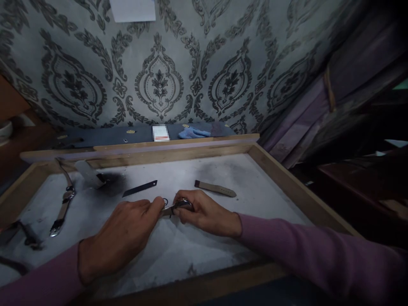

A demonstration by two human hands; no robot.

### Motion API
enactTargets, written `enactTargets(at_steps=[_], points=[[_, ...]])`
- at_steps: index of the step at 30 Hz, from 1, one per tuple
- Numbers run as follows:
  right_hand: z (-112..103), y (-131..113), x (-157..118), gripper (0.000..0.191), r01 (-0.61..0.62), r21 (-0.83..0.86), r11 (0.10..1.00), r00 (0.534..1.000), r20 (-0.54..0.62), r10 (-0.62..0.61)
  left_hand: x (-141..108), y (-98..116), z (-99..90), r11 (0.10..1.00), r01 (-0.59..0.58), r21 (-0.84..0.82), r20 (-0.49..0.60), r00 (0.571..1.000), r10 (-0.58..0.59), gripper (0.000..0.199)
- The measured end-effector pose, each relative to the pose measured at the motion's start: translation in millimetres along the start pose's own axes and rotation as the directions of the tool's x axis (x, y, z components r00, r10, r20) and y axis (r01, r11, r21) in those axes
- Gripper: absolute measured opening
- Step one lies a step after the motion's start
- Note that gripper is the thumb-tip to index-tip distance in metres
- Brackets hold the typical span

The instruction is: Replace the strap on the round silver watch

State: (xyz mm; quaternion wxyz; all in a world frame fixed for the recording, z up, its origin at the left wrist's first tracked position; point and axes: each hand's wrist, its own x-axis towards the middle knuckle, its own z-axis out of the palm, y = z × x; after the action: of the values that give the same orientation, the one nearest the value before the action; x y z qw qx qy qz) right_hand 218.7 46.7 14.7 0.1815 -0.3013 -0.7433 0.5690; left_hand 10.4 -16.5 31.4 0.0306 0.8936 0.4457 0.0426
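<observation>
Near the middle of the wooden-framed white tray [251, 168], my right hand [204, 212] is closed around a round watch case [185, 204]. My left hand [127, 229] is closed on a strap piece [167, 211] that reaches the watch case; a small dark loop stands above it. Behind my left hand lies a dark flat blade [140, 188]. A loose tan strap with holes [219, 188] lies behind my right hand. Most of the strap piece is hidden by my fingers.
Another watch [68, 195] lies at the tray's left side, near a pale upright piece [86, 173]. Dark straps [30, 240] are at the lower left. Beyond the back rim are a blue cloth [194, 132] and a white packet [160, 132]. A patterned wall stands behind.
</observation>
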Motion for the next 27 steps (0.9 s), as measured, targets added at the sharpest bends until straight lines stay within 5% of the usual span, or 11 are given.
enactTargets(at_steps=[27], points=[[0.8,-3.2,-3.1,0.004,0.049,-0.143,0.989,0.998,-0.027,-0.053,0.5,0.6,3.2,1.000,-0.012,-0.013,-0.005,1.000,0.012,0.024]])
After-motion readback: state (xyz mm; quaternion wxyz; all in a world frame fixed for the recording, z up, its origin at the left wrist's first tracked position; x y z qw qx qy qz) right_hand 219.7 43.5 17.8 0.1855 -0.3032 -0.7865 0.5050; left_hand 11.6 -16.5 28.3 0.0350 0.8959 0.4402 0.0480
